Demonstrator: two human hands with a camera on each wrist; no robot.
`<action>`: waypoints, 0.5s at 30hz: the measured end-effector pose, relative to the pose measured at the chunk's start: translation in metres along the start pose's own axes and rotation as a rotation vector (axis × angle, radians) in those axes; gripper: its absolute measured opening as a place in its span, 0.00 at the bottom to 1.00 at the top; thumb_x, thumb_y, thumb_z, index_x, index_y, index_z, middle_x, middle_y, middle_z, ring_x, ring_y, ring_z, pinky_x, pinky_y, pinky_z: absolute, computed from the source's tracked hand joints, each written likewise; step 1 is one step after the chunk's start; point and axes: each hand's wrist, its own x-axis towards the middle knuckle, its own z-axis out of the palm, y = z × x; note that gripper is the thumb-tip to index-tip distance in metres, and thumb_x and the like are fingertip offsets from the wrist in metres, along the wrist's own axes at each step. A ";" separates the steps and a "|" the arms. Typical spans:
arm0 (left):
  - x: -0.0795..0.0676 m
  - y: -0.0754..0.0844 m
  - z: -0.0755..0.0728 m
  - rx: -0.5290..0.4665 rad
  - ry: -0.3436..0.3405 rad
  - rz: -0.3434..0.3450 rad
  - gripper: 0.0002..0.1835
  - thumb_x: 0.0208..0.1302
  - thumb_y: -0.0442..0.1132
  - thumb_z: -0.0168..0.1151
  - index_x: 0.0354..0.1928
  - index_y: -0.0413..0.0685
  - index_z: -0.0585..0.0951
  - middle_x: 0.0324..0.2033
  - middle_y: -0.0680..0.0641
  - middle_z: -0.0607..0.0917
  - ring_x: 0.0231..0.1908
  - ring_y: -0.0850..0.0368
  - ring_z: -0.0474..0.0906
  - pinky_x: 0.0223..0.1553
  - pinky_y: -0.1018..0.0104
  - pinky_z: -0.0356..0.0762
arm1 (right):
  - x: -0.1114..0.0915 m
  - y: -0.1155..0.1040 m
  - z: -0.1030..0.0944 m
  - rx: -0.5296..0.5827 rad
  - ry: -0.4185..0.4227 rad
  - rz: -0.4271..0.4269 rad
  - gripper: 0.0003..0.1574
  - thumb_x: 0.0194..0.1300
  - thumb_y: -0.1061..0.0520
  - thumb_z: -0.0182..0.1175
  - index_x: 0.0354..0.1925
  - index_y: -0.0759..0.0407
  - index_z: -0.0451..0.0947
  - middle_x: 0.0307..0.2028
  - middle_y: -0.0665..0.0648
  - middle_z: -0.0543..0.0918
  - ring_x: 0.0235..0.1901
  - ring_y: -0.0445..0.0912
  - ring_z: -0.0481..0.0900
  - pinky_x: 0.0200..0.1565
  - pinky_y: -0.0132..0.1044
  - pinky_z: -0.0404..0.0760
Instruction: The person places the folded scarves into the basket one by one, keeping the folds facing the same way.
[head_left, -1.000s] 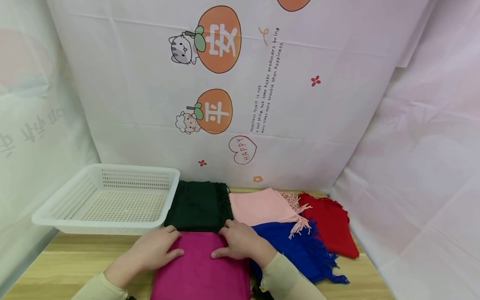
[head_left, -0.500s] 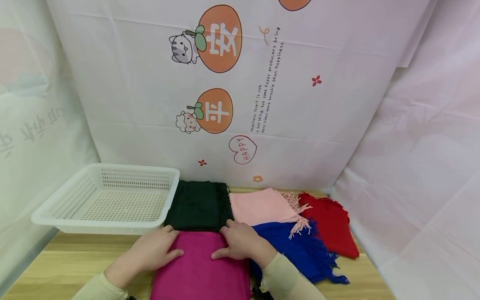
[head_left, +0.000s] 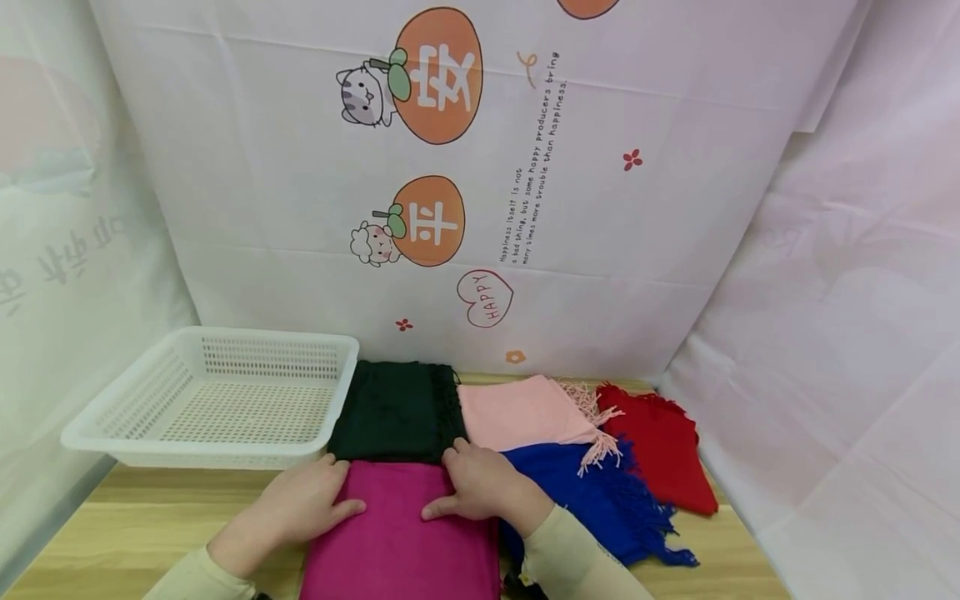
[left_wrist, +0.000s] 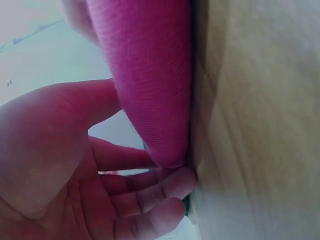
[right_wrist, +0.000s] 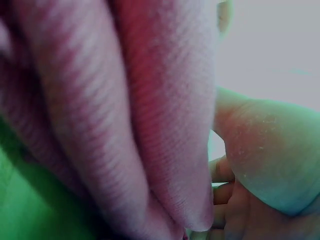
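Note:
A folded magenta scarf point(head_left: 401, 533) lies at the front of the table, its layered edge point(right_wrist: 170, 120) close up in the right wrist view. My left hand point(head_left: 303, 497) holds its far left corner, thumb on top and fingers bent round the edge; in the left wrist view those fingertips point(left_wrist: 180, 182) touch the fabric close to the wood. At the far right corner my right hand point(head_left: 480, 483) grips likewise, thumb lying on the upper face. Just beyond the magenta scarf is a folded dark green scarf point(head_left: 393, 408) with fringe on its right side.
A white perforated plastic basket point(head_left: 255, 408) stands at the back left, beside the green scarf. To the right lie folded fringed scarves: pink point(head_left: 525, 412), blue point(head_left: 592, 500) and red point(head_left: 663, 454). Printed white sheeting point(head_left: 600, 275) walls in the wooden table point(head_left: 150, 508).
The left hand's fingers shift very slightly left at the scarf's corner. The right hand and the scarves stay practically where they were.

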 end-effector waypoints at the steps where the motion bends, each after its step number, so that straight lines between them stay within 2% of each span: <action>1: 0.000 0.000 0.000 -0.012 -0.006 -0.013 0.30 0.68 0.57 0.79 0.51 0.35 0.85 0.40 0.45 0.86 0.43 0.47 0.86 0.49 0.45 0.87 | 0.000 0.000 0.000 0.000 -0.003 0.002 0.47 0.63 0.17 0.71 0.52 0.56 0.84 0.43 0.52 0.80 0.40 0.42 0.81 0.50 0.42 0.86; 6: 0.000 0.000 -0.001 -0.058 -0.034 -0.056 0.32 0.68 0.57 0.79 0.53 0.32 0.83 0.38 0.46 0.85 0.41 0.46 0.87 0.45 0.43 0.87 | 0.001 0.000 0.001 0.014 -0.016 0.010 0.45 0.63 0.17 0.71 0.49 0.55 0.83 0.38 0.49 0.79 0.39 0.41 0.80 0.48 0.41 0.86; 9: -0.001 -0.001 0.000 -0.076 -0.046 -0.069 0.33 0.69 0.57 0.79 0.53 0.32 0.82 0.40 0.45 0.87 0.42 0.45 0.88 0.45 0.42 0.87 | 0.001 0.001 0.001 0.024 -0.017 0.005 0.44 0.63 0.17 0.71 0.48 0.54 0.83 0.37 0.47 0.79 0.39 0.40 0.80 0.47 0.40 0.85; 12: -0.001 0.000 0.001 -0.091 -0.054 -0.079 0.32 0.69 0.56 0.79 0.53 0.32 0.81 0.41 0.46 0.87 0.41 0.46 0.87 0.44 0.42 0.87 | 0.000 0.002 0.000 0.048 -0.025 0.002 0.44 0.63 0.18 0.72 0.50 0.54 0.83 0.38 0.47 0.80 0.38 0.40 0.80 0.47 0.40 0.85; 15: -0.001 0.001 0.000 -0.102 -0.062 -0.091 0.28 0.70 0.55 0.78 0.48 0.35 0.81 0.37 0.48 0.85 0.36 0.50 0.85 0.41 0.44 0.86 | 0.000 0.003 -0.001 0.077 -0.036 0.008 0.43 0.64 0.20 0.73 0.52 0.54 0.83 0.39 0.47 0.81 0.38 0.39 0.80 0.47 0.40 0.85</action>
